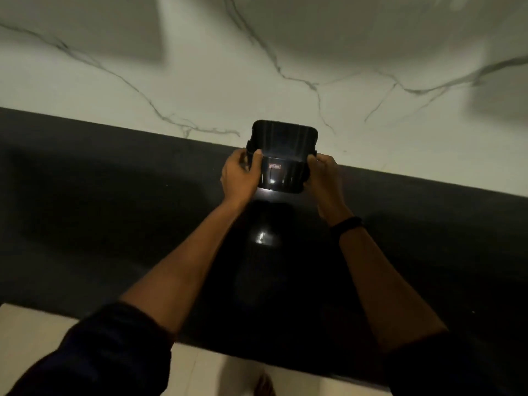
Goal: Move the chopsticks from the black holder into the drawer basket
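Note:
The black holder (283, 158), a glossy rounded-square plastic cup with a small label on its near side, is held between both hands over the back of the dark countertop. My left hand (239, 175) grips its left side with the thumb over the rim. On the opposite side my right hand (323, 174) curls round the wall. I see only darkness inside the holder. No chopsticks and no drawer basket are in view.
The dark countertop (114, 210) runs across the middle, its front edge near the bottom. Behind it rises a white marble wall (257, 67) with grey veins. Pale floor tiles (214, 372) show below the counter edge. A black band sits on my right wrist (347, 224).

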